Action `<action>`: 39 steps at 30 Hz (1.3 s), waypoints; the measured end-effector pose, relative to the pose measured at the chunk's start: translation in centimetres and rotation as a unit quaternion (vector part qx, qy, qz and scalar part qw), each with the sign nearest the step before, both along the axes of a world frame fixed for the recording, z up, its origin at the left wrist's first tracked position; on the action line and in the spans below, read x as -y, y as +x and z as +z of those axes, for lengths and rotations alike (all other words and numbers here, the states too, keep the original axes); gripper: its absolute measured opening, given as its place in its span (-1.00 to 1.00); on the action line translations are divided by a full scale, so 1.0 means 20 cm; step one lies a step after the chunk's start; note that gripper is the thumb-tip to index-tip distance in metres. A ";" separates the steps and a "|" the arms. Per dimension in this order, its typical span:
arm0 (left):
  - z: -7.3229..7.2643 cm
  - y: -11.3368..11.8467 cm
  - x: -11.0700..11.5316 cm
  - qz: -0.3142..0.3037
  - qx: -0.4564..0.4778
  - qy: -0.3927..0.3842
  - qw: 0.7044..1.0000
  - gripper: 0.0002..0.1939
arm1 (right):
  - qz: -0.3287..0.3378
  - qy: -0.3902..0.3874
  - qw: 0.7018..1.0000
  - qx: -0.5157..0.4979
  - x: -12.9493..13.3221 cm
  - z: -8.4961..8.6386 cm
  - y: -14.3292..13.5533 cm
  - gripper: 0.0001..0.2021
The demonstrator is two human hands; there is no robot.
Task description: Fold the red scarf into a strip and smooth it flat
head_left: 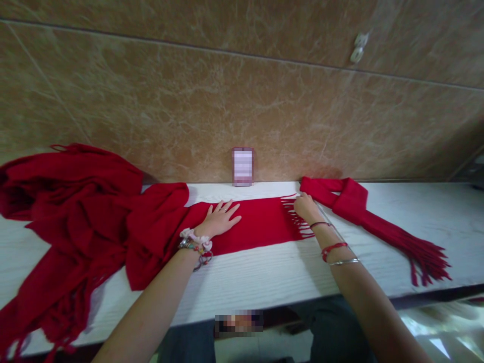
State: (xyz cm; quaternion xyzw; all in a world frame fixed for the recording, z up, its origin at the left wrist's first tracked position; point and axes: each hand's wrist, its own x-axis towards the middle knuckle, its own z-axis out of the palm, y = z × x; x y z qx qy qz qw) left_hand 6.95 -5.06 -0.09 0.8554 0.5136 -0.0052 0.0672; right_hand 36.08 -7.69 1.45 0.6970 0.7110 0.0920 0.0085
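One end of a red fringed scarf (260, 222) lies flat; the rest is unspread.
My left hand (219, 219) is splayed on it, gripping nothing; my right hand (305, 207) curls at the fringe (293, 217), its hold unclear. A crumpled red heap (86, 201) sits left of my left hand, a loosely folded scarf (351, 201) right of my right.

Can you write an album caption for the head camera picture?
Left hand spread on a red scarf, right hand at its fringe, white tabletop below.

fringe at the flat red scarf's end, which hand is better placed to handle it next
Probably the right hand: it is at the fringe; the left hand lies spread farther along the scarf.
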 end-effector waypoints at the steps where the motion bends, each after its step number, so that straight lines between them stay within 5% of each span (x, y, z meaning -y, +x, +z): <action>1: 0.00 0.00 0.00 0.000 0.002 0.001 1.000 -0.39 | -0.015 0.017 1.000 -0.004 0.01 0.01 0.02 -0.67; 5: -0.01 0.00 0.00 0.001 0.006 0.000 1.000 -0.38 | -0.028 0.070 0.997 -0.033 0.00 0.05 -0.05 -0.62; 10: 0.00 0.00 0.00 0.006 0.005 -0.004 1.000 -0.37 | -0.005 0.014 0.998 -0.063 0.02 0.01 -0.16 -0.69; 15: -0.01 0.00 0.00 0.004 0.003 -0.005 1.000 -0.36 | -0.105 0.014 0.993 -0.046 0.08 0.03 -0.01 -0.68; 19: -0.01 0.00 0.00 0.006 0.001 -0.004 1.000 -0.37 | -0.076 0.025 0.996 -0.048 0.08 0.11 0.02 -0.65; 23: 0.00 0.00 0.00 0.008 0.001 -0.005 1.000 -0.37 | -0.014 0.000 0.998 -0.056 0.06 0.09 -0.10 -0.68; 27: 0.00 0.00 0.00 0.005 0.003 -0.006 1.000 -0.37 | -0.067 -0.014 0.997 -0.043 0.10 0.04 -0.10 -0.70; 31: 0.00 0.00 0.00 0.004 0.003 0.000 1.000 -0.39 | -0.128 -0.001 0.991 -0.035 0.12 0.08 0.02 -0.69; 35: 0.03 0.02 0.05 -0.007 0.005 0.057 0.998 -0.45 | -0.085 0.012 0.995 -0.051 0.11 0.14 -0.01 -0.64; 39: 0.04 0.07 0.10 -0.038 0.020 0.079 0.996 -0.49 | -0.041 -0.027 0.997 -0.062 0.11 0.10 -0.11 -0.71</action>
